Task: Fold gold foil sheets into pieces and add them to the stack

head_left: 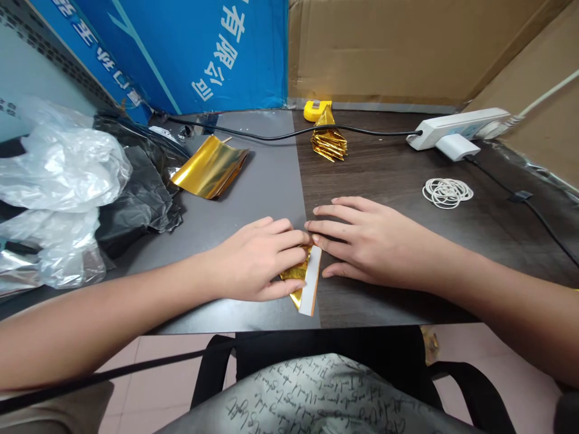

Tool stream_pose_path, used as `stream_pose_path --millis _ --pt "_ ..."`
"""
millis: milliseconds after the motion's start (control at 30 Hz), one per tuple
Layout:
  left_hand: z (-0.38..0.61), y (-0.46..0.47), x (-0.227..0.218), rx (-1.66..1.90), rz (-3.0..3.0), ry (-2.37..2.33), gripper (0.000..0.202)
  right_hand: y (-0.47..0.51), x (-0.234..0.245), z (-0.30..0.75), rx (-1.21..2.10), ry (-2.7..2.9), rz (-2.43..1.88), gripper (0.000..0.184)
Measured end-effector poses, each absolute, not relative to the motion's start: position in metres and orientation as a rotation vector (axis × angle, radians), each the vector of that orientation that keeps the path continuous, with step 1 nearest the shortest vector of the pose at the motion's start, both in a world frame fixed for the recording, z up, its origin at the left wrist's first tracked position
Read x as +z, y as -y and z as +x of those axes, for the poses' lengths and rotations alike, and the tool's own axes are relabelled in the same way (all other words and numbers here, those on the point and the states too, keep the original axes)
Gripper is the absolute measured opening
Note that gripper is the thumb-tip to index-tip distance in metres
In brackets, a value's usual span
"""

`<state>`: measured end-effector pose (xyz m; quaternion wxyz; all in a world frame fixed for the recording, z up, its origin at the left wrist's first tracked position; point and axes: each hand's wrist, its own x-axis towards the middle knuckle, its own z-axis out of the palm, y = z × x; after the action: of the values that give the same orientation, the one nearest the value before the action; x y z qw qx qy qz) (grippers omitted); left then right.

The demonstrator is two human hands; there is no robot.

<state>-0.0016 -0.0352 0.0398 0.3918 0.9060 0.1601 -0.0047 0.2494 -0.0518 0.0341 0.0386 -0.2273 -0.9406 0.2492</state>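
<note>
Near the front edge of the bench (389, 304), a gold foil piece (296, 271) with a white strip (310, 280) along its right side is held down by the left hand (269, 256); whether it is also pinched cannot be told. The right hand (368, 241) is unclenched, fingers spread, fingertips at the strip's far end. Step judged as creasing: foil should be kept pinned, strip edge kept straight, pressure run evenly along the fold. Farther off, gold sheets (210, 166) are seen left, a pleated foil bundle (329, 144) beyond.
</note>
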Motion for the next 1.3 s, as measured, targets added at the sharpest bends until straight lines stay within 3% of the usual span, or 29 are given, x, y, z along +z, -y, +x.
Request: stream_pose_path --millis 267,633,833,1033,1167,1300 --pt "-0.002 0.036 0.038 0.005 2.378 -0.356 0.035 0.059 0.039 0.251 0.757 2.861 -0.809 0.032" --pt "-0.002 0.034 0.036 -0.006 2.356 -0.331 0.032 0.046 0.031 0.256 1.163 2.641 -0.550 0.031" --pt "-0.005 0.027 0.029 0.040 2.351 -0.388 0.032 0.058 0.039 0.245 1.214 2.684 -0.373 0.062" --pt "-0.001 0.037 0.038 0.073 2.297 -0.221 0.030 0.077 0.058 0.232 1.125 2.624 -0.311 0.028" --pt "0.001 0.043 0.041 0.078 2.303 -0.256 0.030 0.086 0.064 0.224 1.107 2.538 -0.407 0.036" --pt "0.001 0.042 0.040 0.066 2.302 -0.282 0.029 0.086 0.061 0.220 1.062 2.482 -0.443 0.027"
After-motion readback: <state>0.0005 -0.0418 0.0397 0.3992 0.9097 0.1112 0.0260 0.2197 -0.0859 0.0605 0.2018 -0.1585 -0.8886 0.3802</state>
